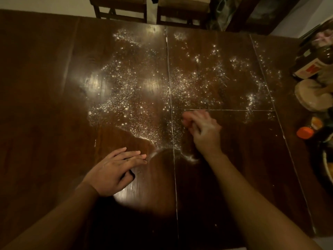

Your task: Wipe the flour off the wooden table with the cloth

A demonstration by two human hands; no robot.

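White flour (144,91) lies scattered over the middle and far part of the dark wooden table (45,105), with a thin swept line of it near the front centre (189,157). My left hand (117,170) rests flat on the table, palm down, its fingers pointing right at the edge of the flour. My right hand (201,127) hovers over the near edge of the flour with its fingers bunched together; it is blurred and dusted white. No cloth is in view.
At the table's right edge stand a labelled jar (313,65), a round pale bowl (313,96) and a container with an orange lid (305,132). Two wooden chairs (122,9) stand beyond the far edge.
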